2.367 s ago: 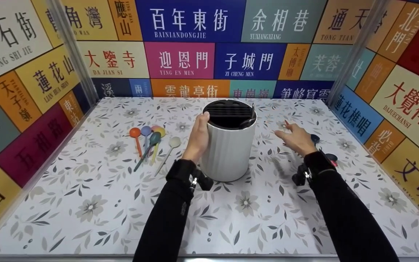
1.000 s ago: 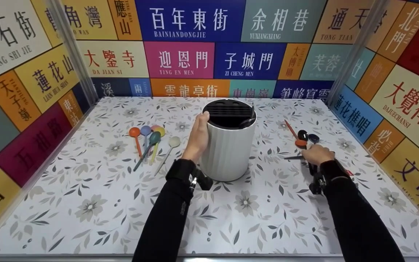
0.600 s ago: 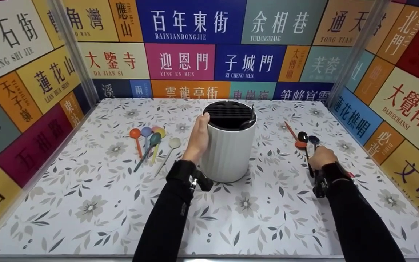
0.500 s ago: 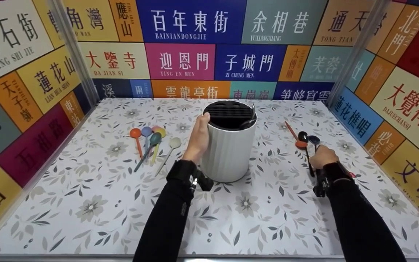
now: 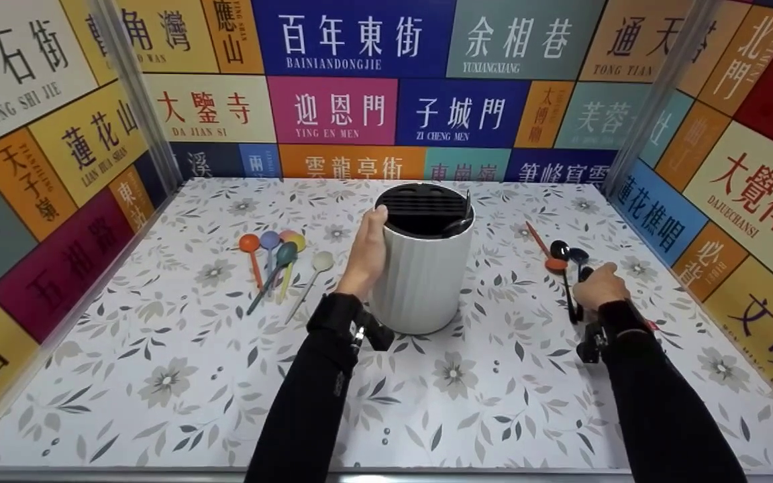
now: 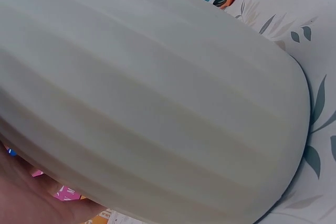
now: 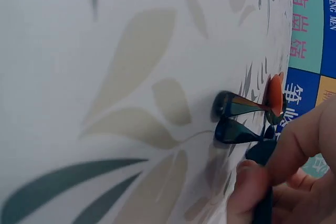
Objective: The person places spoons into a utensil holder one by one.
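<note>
My left hand [image 5: 364, 258] holds the side of a white ribbed utensil holder [image 5: 423, 285], its thumb near the rim; the holder fills most of the left wrist view. The black slotted top has a large opening, where a dark utensil [image 5: 457, 227] leans at the right edge. On the right, my right hand [image 5: 600, 287] is low over the table. In the right wrist view its thumb and fingers pinch a dark utensil [image 7: 261, 153], mostly hidden by the hand. Just beyond lie a black spoon [image 5: 559, 251], a dark blue spoon [image 5: 579, 255] and an orange-red spoon [image 5: 555, 265].
Left of the holder lie several coloured spoons, among them an orange spoon [image 5: 249, 243], a teal spoon [image 5: 286, 253] and a pale grey spoon [image 5: 321, 261]. A red bit [image 5: 651, 325] shows beside the right wrist. Printed panels [image 5: 353, 107] wall in the flower-patterned table [image 5: 225, 402].
My right hand has moved from beside the holder to the right, down to the dark utensils. A dark utensil's end now shows above its fingers. The left hand and holder stay put.
</note>
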The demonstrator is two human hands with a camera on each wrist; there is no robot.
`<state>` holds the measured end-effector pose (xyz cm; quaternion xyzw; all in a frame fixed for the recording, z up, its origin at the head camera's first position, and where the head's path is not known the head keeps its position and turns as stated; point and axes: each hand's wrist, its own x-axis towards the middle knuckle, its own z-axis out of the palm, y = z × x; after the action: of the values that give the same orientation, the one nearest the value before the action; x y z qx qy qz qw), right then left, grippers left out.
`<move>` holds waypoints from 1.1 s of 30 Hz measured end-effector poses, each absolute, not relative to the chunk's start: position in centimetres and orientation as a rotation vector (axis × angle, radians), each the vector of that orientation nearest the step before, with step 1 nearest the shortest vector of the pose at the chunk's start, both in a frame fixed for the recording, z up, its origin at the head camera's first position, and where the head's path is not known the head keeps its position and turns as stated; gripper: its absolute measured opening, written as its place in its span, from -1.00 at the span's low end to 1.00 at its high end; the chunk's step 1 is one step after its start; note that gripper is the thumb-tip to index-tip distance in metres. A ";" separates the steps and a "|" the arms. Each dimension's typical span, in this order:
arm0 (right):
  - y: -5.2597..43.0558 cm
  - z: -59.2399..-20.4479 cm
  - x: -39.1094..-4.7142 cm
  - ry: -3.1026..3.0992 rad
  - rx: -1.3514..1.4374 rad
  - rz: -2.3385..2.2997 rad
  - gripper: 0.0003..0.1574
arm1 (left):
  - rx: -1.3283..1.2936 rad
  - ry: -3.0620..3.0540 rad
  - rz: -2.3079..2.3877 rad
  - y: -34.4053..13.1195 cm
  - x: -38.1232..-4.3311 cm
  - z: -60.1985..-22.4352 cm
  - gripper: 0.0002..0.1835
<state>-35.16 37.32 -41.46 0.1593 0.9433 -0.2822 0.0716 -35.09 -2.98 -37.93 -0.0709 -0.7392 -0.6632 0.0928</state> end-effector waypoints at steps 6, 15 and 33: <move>36.3 -40.8 -35.5 2.879 0.549 -0.954 0.13 | -0.208 -2.172 -1.986 -3.0 -35.2 -37.9 -0.38; 33.9 -39.9 -36.5 3.005 0.490 -1.007 0.15 | -0.223 -2.178 -1.970 -3.0 -35.2 -38.0 -0.34; 26.5 -38.3 -37.0 3.191 0.017 -1.196 -0.55 | -0.252 -2.174 -1.982 -3.0 -35.0 -38.1 -0.39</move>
<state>-36.96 26.54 -38.29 0.0049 0.9281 -0.3478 -0.1329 -35.04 -3.03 -38.08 -0.0849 -0.7330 -0.6683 0.0944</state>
